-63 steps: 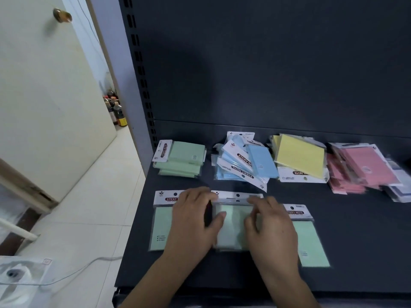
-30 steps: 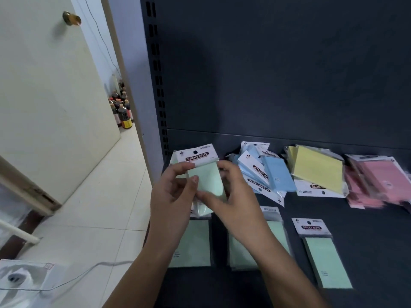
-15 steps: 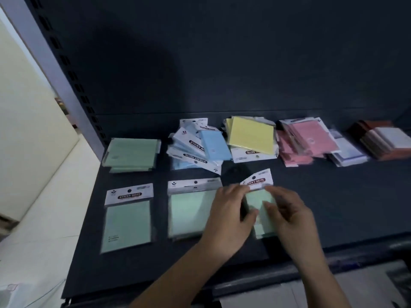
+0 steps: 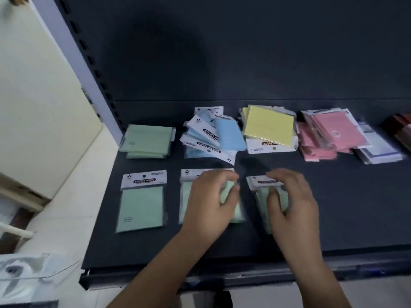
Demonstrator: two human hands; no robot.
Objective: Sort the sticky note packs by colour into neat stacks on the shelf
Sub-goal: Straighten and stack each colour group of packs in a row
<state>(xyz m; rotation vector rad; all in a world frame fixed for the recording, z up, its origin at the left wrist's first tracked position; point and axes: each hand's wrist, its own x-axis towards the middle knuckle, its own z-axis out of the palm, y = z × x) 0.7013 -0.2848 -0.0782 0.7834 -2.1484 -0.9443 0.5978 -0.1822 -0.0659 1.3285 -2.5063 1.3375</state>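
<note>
Three pale green sticky note packs lie in a front row on the dark shelf (image 4: 355,210). The left green pack (image 4: 142,206) lies untouched. My left hand (image 4: 209,201) covers the middle green pack (image 4: 185,196), its fingers and thumb curled round the pack's right edge. My right hand (image 4: 293,201) grips the right green pack (image 4: 261,197), fingers over its white header and thumb on its face. Behind them sit a green stack (image 4: 146,141), a messy blue pile (image 4: 213,138), a yellow stack (image 4: 269,127) and a loose pink pile (image 4: 329,134).
White packs (image 4: 378,150) and brown-red ones (image 4: 400,127) lie at the far right of the shelf. The slotted upright post (image 4: 89,63) bounds the shelf on the left, with a cream door (image 4: 33,96) and tiled floor beyond. The shelf's back panel rises behind the piles.
Both hands held one green pack at the right spot; it now lies flat there under my right hand. My left hand has shifted left onto the middle green pack.
</note>
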